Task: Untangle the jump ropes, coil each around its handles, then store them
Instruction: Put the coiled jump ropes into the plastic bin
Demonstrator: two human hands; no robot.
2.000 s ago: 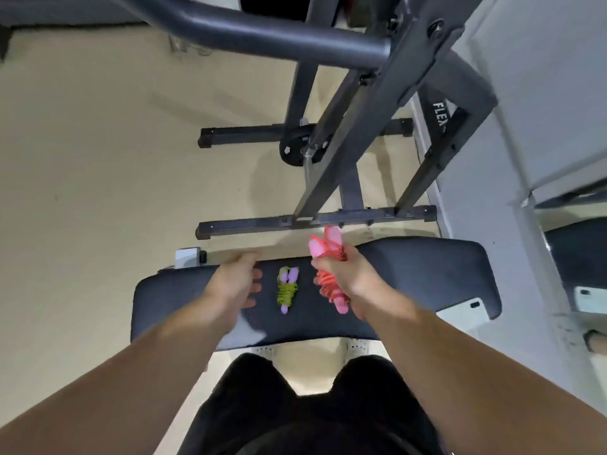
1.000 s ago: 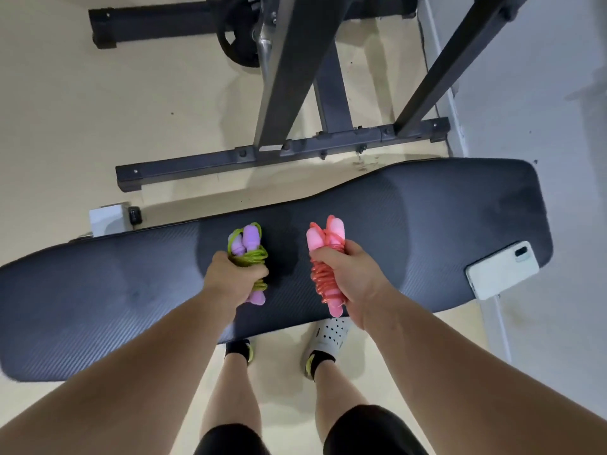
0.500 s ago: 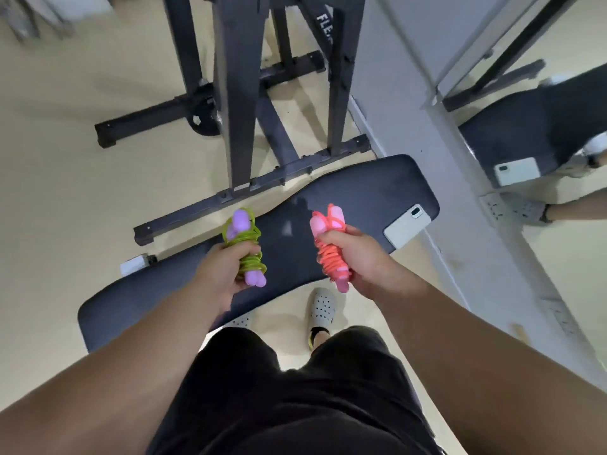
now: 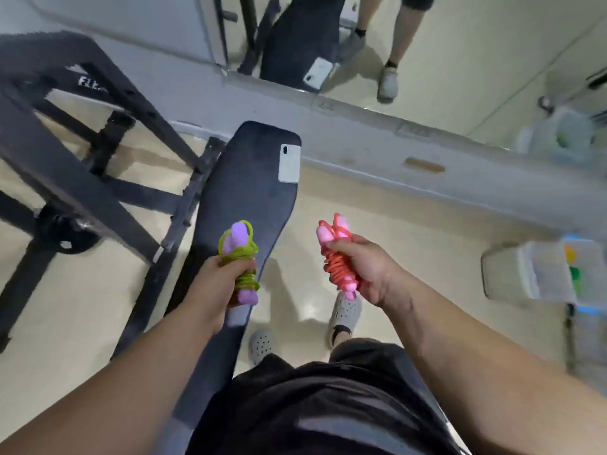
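Note:
My left hand (image 4: 215, 285) grips a green jump rope (image 4: 238, 249) coiled tightly round its two purple handles, held upright over the near part of the black bench (image 4: 249, 205). My right hand (image 4: 364, 266) grips a red jump rope (image 4: 335, 257) coiled round its pink handles, held above the floor to the right of the bench. Both bundles are lifted off the bench and about a forearm's width apart.
A white phone (image 4: 289, 163) lies on the far end of the bench. A black steel rack (image 4: 65, 152) stands to the left. A wall mirror (image 4: 427, 54) runs along the back. A clear plastic storage bin (image 4: 532, 274) sits on the floor at the right.
My left hand picked the green rope up from the bench. Both ropes are now carried clear of the bench, and my view has swung right toward the mirror wall and the bin.

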